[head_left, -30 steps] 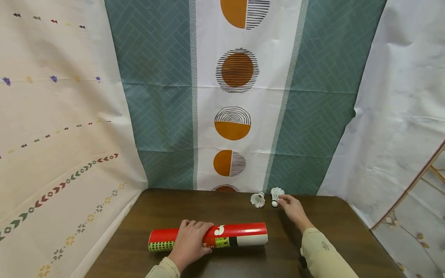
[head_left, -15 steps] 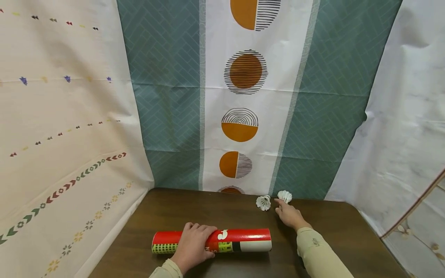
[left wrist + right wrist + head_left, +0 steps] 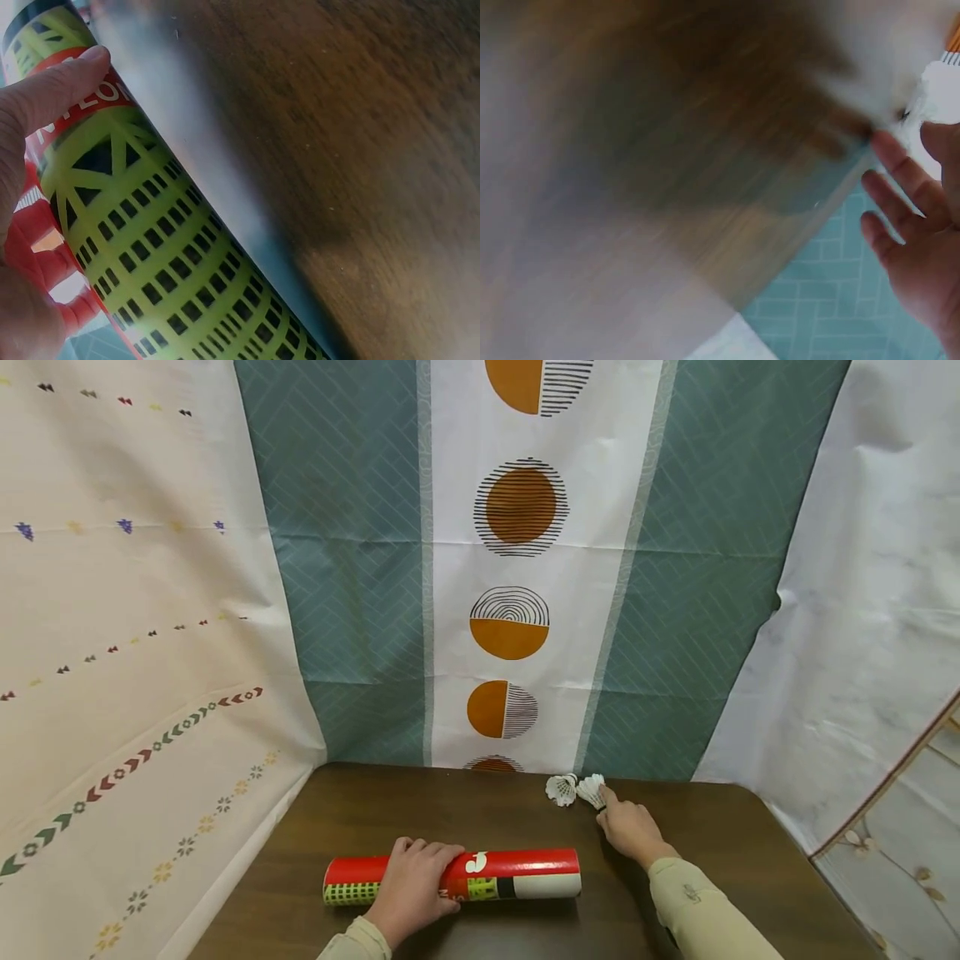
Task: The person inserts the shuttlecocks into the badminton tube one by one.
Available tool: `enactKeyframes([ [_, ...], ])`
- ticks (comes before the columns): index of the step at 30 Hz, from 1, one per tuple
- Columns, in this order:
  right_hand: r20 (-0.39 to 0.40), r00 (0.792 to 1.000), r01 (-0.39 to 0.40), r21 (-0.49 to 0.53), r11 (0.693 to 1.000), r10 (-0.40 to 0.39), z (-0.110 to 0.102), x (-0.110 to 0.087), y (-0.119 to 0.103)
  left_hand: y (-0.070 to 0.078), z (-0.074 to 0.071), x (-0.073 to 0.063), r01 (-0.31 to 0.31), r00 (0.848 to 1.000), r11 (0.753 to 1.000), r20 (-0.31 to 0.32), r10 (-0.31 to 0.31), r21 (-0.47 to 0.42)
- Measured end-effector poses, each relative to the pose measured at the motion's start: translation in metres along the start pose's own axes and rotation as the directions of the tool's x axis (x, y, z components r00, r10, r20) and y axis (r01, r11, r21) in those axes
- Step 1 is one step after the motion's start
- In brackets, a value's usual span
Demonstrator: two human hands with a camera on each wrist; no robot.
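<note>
A red shuttlecock tube (image 3: 525, 862) with a yellow-green patterned band and a white end lies sideways on the table. My left hand (image 3: 415, 885) grips it left of its middle; in the left wrist view the thumb (image 3: 64, 84) lies across the lettering. At the back of the table, my right hand (image 3: 632, 828) pinches a white feather shuttlecock (image 3: 591, 790) near its base, which the fingers mostly hide. Just to the left lies a second shuttlecock (image 3: 561, 790), its open skirt facing forward. The right wrist view shows the fingers (image 3: 904, 176) beside blurred white feathers.
The dark wooden table (image 3: 450, 810) ends at a green and white patterned cloth (image 3: 360, 710) hanging behind it. A cream cloth (image 3: 150, 710) hangs at the left, and a whitish one (image 3: 840, 677) at the right.
The right hand's shuttlecock has turned, its feathers swinging to the left toward the other shuttlecock. The left hand stays on the tube. The head view has shifted slightly.
</note>
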State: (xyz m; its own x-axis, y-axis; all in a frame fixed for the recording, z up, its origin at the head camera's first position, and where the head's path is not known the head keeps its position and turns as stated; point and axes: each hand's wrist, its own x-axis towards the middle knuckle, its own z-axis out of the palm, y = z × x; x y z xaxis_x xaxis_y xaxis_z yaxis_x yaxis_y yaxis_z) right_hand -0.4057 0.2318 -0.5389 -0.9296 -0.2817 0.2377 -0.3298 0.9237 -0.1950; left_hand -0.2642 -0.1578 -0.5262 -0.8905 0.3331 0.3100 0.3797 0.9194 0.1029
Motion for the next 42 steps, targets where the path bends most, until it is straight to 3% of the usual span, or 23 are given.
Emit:
enactKeyframes([
  [6, -0.035, 0.999, -0.030, 0.086, 0.996, 0.033, -0.004, -0.002, 0.004, -0.006, 0.004, -0.002, -0.009, 1.000, 0.999, -0.019, 0.010, 0.035],
  [11, -0.056, 0.998, 0.046, 0.128, 0.991, -0.039, -0.006, 0.009, 0.001, -0.006, 0.004, -0.001, -0.013, 1.000, 0.999, -0.007, 0.013, 0.031],
  [15, 0.003, 0.997, 0.076, 0.128, 0.989, -0.077, -0.013, 0.022, -0.001, -0.004, 0.003, 0.000, -0.015, 1.000, 0.999, -0.005, 0.015, 0.032],
  [21, 0.126, 0.991, 0.023, 0.085, 0.996, -0.033, -0.022, 0.026, 0.001, -0.001, 0.001, 0.000, -0.022, 1.000, 0.999, -0.011, 0.022, 0.026],
  [26, 0.093, 0.994, 0.061, 0.001, 0.998, -0.060, -0.023, 0.026, 0.003, -0.002, 0.001, -0.001, -0.008, 1.000, 1.000, -0.005, 0.008, 0.027],
  [30, 0.060, 0.997, 0.039, -0.018, 0.999, -0.038, -0.032, 0.021, 0.006, -0.004, 0.002, 0.000, -0.005, 1.000, 0.999, 0.006, 0.005, 0.031],
  [33, 0.072, 0.997, 0.012, 0.045, 0.999, -0.015, -0.038, 0.013, 0.012, -0.005, 0.003, -0.001, -0.007, 1.000, 1.000, 0.015, 0.006, 0.026],
  [36, 0.098, 0.995, -0.035, 0.175, 0.984, 0.018, -0.040, 0.001, 0.020, -0.007, 0.004, -0.002, -0.011, 1.000, 1.000, 0.009, 0.011, 0.017],
  [42, 0.108, 0.984, -0.174, 0.441, 0.881, 0.140, -0.037, -0.028, 0.035, -0.009, 0.005, -0.002, -0.021, 1.000, 1.000, -0.009, 0.021, 0.009],
])
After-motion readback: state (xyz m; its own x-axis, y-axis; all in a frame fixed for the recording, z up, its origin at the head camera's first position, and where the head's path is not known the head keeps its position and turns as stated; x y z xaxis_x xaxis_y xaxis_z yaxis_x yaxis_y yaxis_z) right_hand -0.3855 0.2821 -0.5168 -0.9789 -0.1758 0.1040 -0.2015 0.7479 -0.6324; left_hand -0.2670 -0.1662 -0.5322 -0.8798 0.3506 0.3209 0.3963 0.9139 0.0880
